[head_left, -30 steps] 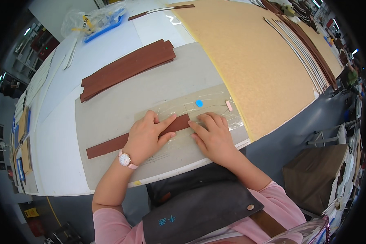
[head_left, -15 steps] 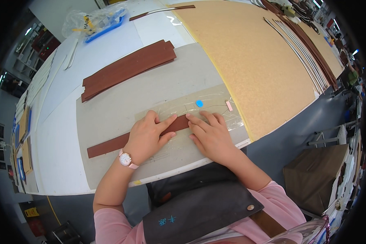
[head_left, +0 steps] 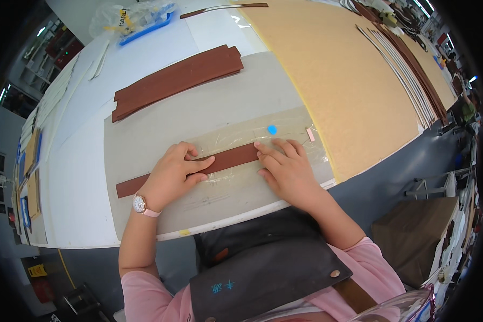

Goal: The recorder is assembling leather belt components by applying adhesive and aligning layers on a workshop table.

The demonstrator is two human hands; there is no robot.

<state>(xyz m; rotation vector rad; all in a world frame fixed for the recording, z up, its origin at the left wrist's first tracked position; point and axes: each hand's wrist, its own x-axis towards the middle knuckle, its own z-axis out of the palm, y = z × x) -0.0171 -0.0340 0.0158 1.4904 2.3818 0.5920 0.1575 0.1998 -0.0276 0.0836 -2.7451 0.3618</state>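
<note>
Brown leather strip point(head_left: 228, 159): lying flat on a grey mat point(head_left: 161, 123), partly under a clear plastic sheet point(head_left: 284, 134). Left hand point(head_left: 172, 174) is pressing palm-down on the strip, fingers loosely spread, gripping nothing. Right hand point(head_left: 287, 166) is resting flat, fingertips touching the strip's right end. Stack of brown strips point(head_left: 177, 80) is sitting well apart, farther up the mat.
</note>
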